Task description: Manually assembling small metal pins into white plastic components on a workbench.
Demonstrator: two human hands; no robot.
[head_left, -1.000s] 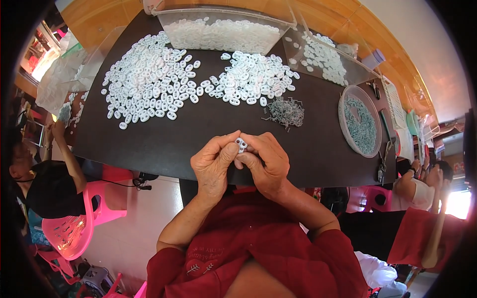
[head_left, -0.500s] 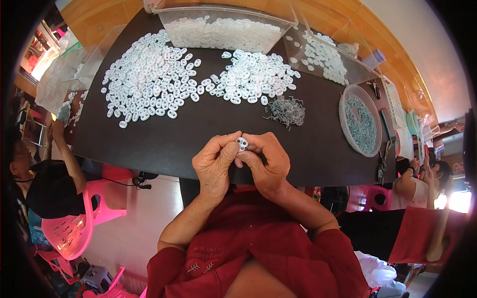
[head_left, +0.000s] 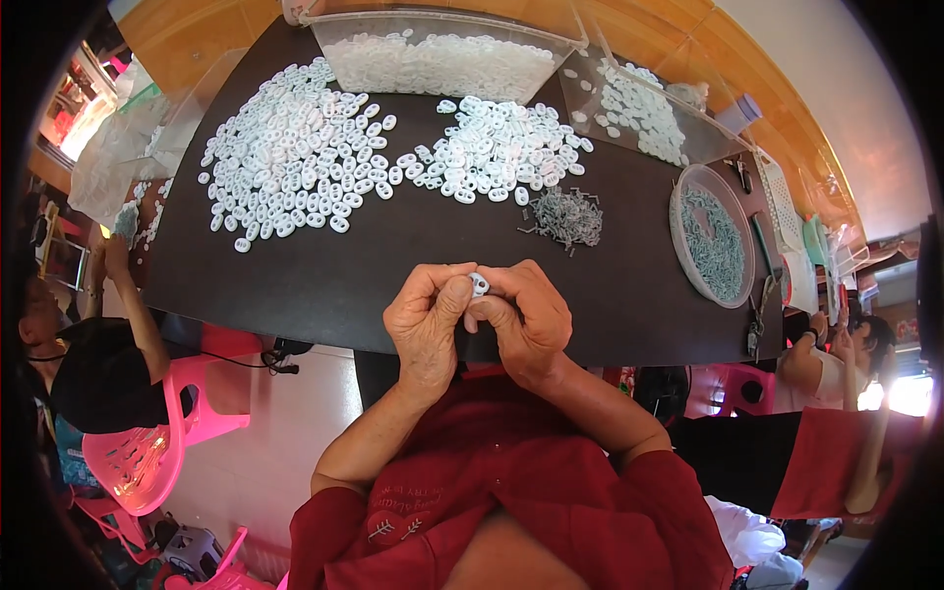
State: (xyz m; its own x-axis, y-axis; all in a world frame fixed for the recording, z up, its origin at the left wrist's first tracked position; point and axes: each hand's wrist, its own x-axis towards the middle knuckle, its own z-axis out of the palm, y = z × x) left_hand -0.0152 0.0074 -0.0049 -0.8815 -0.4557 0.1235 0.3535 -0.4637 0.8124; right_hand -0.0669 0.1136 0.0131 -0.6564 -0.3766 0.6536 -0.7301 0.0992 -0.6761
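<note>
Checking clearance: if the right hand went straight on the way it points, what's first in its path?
The right hand points left, fingertips on the small white piece; just past that it meets the left hand, already touching.

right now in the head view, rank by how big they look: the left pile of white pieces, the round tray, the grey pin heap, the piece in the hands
1. left pile
2. round tray
3. grey pin heap
4. white piece, pinched between left hand and right hand
</note>
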